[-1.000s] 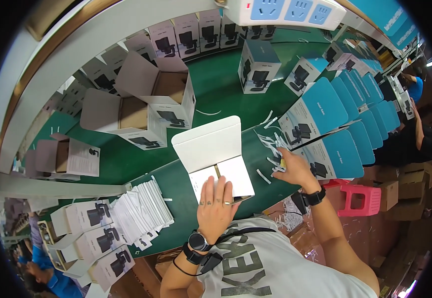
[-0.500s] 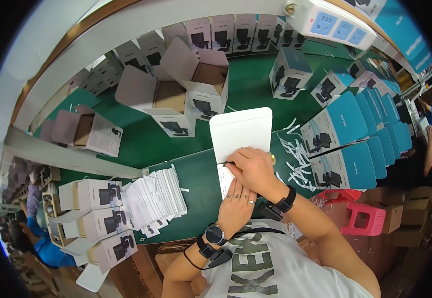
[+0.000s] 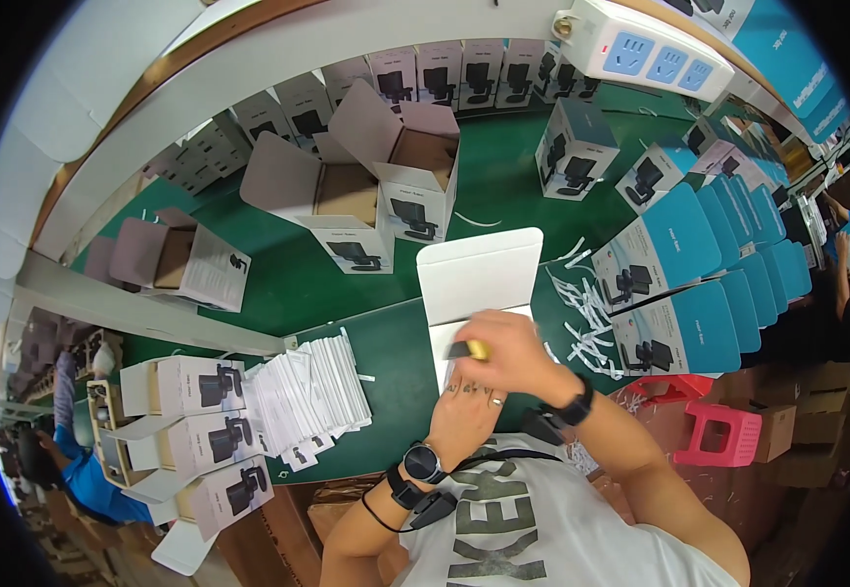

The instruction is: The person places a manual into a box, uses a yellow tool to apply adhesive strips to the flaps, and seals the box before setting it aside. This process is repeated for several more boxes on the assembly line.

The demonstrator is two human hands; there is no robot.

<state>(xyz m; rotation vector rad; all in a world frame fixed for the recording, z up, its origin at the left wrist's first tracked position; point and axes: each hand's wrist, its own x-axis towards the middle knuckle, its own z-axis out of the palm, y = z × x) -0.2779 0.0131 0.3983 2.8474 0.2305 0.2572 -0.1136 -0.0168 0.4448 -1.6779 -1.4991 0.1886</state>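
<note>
A white carton (image 3: 481, 276) lies before me on the green bench, its lid flap raised on the far side. My left hand (image 3: 466, 411) rests palm down on the carton's near part, its fingers stretched forward and partly covered by the right hand. Just above it, my right hand (image 3: 515, 354) is closed round a small tool (image 3: 479, 349) with a black end and a yellow part. The kind of tool is hard to make out. Slight blur shows on the right hand.
Left of the carton lies a stack of folded white leaflets (image 3: 313, 391), beside printed boxes (image 3: 224, 435). Paper strips (image 3: 581, 318) and blue-flapped boxes (image 3: 689, 323) are at right. Open boxes (image 3: 357, 220) stand behind. A power strip (image 3: 645, 49) hangs above; a pink stool (image 3: 723, 430) stands below.
My right hand has lifted and turned, bringing the tool's black and yellow parts over the left hand. The carton and other things appear slightly shifted as the view moved.
</note>
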